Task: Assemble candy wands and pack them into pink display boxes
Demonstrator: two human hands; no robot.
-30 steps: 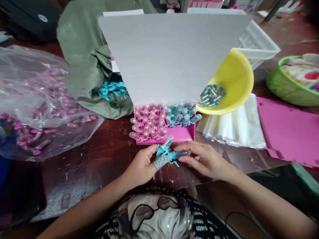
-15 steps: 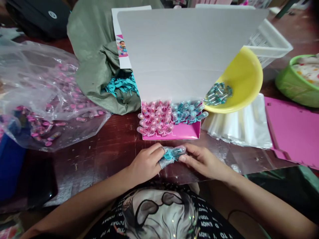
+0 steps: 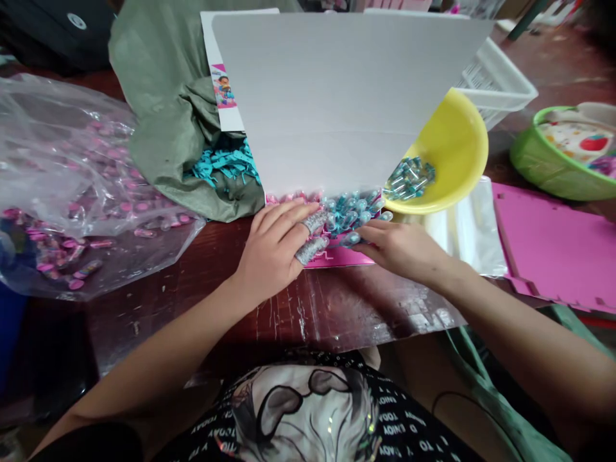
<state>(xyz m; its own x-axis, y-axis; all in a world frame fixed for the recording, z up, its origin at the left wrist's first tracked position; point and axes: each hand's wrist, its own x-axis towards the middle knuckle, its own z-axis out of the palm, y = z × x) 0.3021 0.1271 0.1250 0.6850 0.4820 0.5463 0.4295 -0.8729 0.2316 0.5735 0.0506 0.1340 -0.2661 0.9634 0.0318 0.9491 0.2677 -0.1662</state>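
My left hand (image 3: 282,247) lies spread over the pink capsules (image 3: 294,196) in the left half of the display box, with grey wrapping on two of its fingers. A clear-and-teal capsule (image 3: 350,239) is pinched in my right hand (image 3: 397,242), over the front right of the box's pink tray (image 3: 337,258). Just behind it stand several teal capsules (image 3: 349,208) in rows. The box's white lid (image 3: 332,96) rises upright at the back. My left hand hides most of the pink capsules.
Right of the box are a yellow bowl (image 3: 462,154) with teal capsules, clear bags (image 3: 484,224) and a pink panel (image 3: 553,247). On the left lie a plastic bag (image 3: 110,250) of pink capsules and a grey-green sack (image 3: 154,115) with teal pieces.
Both hands have moved forward from the table's front edge to the box. The teal capsule, earlier between both hands, is now in my right hand; my left hand has let go and spread out.
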